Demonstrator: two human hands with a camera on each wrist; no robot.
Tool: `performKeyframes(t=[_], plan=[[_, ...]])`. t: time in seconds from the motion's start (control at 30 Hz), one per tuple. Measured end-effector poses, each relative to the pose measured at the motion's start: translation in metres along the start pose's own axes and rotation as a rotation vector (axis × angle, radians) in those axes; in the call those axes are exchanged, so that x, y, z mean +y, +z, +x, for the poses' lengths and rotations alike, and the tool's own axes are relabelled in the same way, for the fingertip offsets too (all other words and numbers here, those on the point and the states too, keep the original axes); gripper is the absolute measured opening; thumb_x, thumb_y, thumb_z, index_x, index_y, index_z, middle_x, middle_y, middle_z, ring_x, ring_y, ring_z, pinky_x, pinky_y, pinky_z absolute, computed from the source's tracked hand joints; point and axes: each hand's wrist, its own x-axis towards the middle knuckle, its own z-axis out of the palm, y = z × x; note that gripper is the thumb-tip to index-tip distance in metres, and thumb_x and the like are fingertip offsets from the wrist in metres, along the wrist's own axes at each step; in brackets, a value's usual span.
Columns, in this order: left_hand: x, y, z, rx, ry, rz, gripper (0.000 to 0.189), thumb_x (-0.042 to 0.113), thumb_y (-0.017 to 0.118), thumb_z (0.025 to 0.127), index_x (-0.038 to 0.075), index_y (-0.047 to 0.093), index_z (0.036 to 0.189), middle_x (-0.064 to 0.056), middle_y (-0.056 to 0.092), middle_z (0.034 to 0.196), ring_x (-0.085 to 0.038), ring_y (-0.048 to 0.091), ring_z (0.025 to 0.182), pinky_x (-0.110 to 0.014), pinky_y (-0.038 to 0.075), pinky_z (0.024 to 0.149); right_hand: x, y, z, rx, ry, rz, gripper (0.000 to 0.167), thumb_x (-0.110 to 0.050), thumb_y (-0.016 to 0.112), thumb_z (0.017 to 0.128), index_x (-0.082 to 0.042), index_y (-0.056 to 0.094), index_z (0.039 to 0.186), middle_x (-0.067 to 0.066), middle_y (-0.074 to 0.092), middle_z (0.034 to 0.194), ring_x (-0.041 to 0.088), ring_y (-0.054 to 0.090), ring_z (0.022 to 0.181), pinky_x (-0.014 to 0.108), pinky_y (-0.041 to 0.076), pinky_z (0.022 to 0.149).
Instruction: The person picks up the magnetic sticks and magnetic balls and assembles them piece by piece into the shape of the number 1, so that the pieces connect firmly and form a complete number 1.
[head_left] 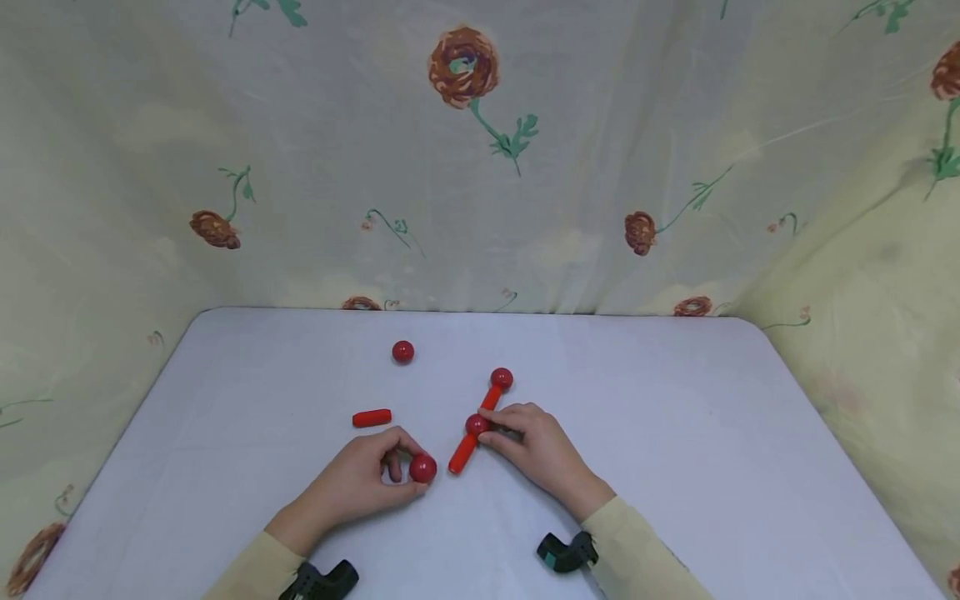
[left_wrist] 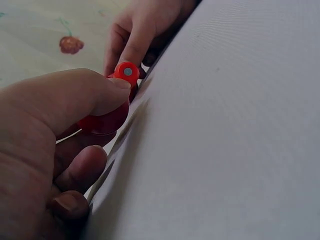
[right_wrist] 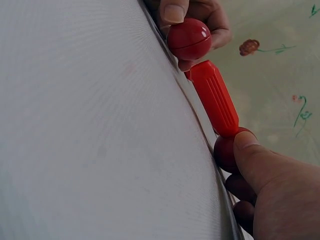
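My left hand (head_left: 367, 475) pinches a dark red ball (head_left: 423, 468) between thumb and fingertips. To its right, a line of joined pieces lies slanted: a far red ball (head_left: 502, 379), a bright red rod (head_left: 491, 397), a middle red ball (head_left: 477, 425) and a near rod (head_left: 462, 455). Thumb and fingers of my right hand (head_left: 547, 450) grip the middle ball. The near rod's free end points towards the left hand's ball, and a gap separates them. In the left wrist view, that rod end (left_wrist: 128, 72) shows a grey round disc. Grooves run along the rod (right_wrist: 216, 97).
A loose red ball (head_left: 402, 352) sits farther back on the white table (head_left: 675, 417). Another red rod (head_left: 372, 418) lies just beyond the left hand. Flower-patterned cloth (head_left: 315, 150) hangs behind and beside the table. Both wrists wear black devices (head_left: 566, 552).
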Motion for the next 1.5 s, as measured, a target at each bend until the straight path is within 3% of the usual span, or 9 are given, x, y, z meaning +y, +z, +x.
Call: performKeyframes(t=[0.43, 1.5], plan=[[-0.001, 0.001, -0.0007, 0.013, 0.066, 0.025, 0.032, 0.038, 0.086, 0.076, 0.037, 0.067, 0.101, 0.022, 0.059, 0.087, -0.006, 0.055, 0.072, -0.025, 0.049, 0.063, 0.0013, 0.0004, 0.0006, -0.005, -0.009, 0.011, 0.041, -0.033, 0.076, 0.088, -0.024, 0.069, 0.127, -0.018, 0.067, 0.112, 0.001, 0.055, 0.102, 0.026, 0.051, 0.086], [-0.0048, 0.0027, -0.0035, -0.032, 0.184, 0.056, 0.036, 0.042, 0.082, 0.08, 0.032, 0.069, 0.111, 0.022, 0.061, 0.091, -0.004, 0.055, 0.076, -0.023, 0.05, 0.067, -0.001, -0.0015, 0.0001, -0.002, 0.005, -0.009, 0.041, -0.033, 0.077, 0.087, -0.027, 0.069, 0.127, -0.019, 0.066, 0.112, 0.001, 0.056, 0.102, 0.027, 0.051, 0.087]])
